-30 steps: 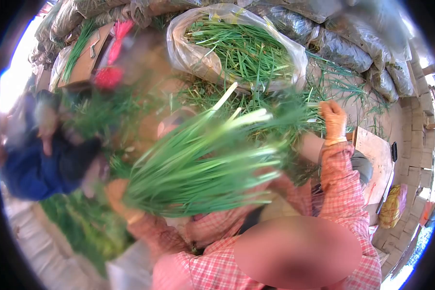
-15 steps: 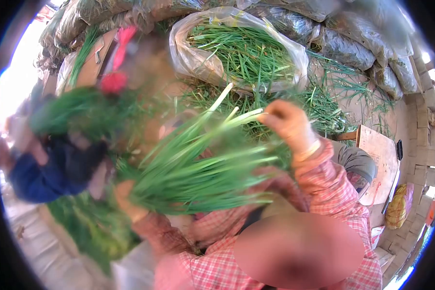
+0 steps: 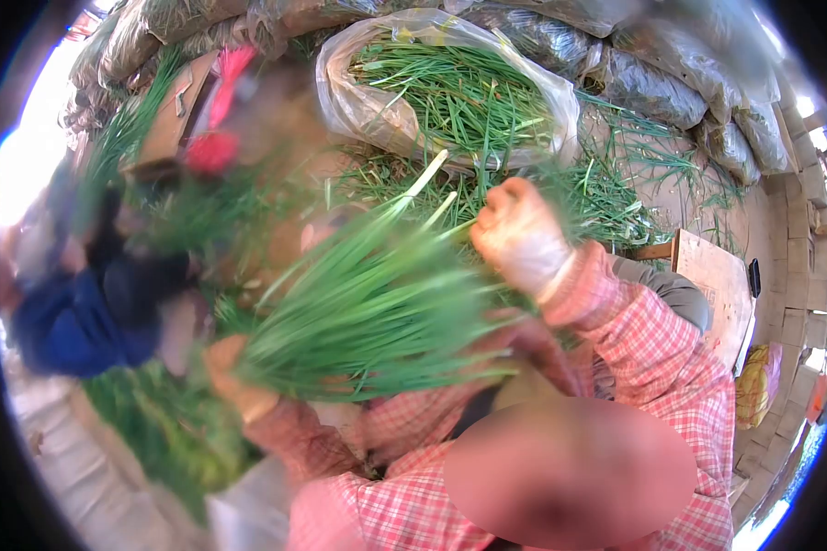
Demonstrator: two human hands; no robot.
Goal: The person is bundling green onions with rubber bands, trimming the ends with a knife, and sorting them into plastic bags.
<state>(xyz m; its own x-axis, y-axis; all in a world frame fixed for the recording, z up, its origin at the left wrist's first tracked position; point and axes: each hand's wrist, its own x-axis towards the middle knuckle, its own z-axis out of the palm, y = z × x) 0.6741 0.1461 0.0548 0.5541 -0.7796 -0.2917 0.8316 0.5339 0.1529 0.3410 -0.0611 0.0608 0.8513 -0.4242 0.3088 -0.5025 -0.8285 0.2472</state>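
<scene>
leafy floor (image 3: 751, 219), sacks (image 3: 648, 92) beyond green bunch (image 3: 368, 317)

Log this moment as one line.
left hand: gripping green stalk bunch | right hand: fingers curled near pale stalk ends, grip unclear | plastic bag: open, full of green stalks

One left hand (image 3: 234, 375), one right hand (image 3: 519, 230), one bunch of green stalks (image 3: 358, 317), one blue-clad co-worker (image 3: 87, 326). Farther out, one open plastic bag (image 3: 351, 119), one cardboard box (image 3: 164, 119), one wooden board (image 3: 708, 280), one yellow sack (image 3: 755, 395) near the floor's (image 3: 753, 219) right edge. Filled bags (image 3: 652, 92) along the far edge, too overlapped to count.
</scene>
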